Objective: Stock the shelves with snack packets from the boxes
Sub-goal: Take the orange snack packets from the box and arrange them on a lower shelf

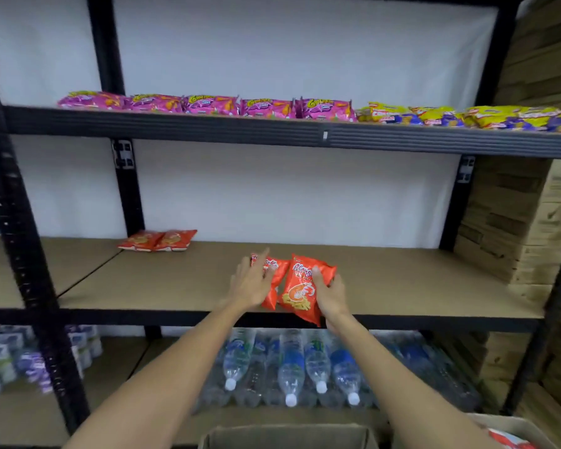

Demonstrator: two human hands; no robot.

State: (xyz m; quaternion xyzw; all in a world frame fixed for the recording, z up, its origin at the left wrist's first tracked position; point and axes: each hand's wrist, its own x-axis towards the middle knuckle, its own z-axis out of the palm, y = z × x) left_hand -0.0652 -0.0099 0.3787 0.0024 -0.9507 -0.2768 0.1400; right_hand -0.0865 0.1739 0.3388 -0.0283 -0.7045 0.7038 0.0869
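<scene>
At middle shelf (418,286) front edge, right orange packet (300,286) is gripped by right hand (332,296); left orange packet (278,270) is covered by left hand (251,281), fingers straight.

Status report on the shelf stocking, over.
Left hand flat on left red packet. Right hand holds right red packet at middle shelf front. Nothing blocking.

Packet row (272,106) sat on top shelf (175,124); two packets (300,294) centre frame on middle shelf (418,286); bottles (292,361) lay below.
</scene>
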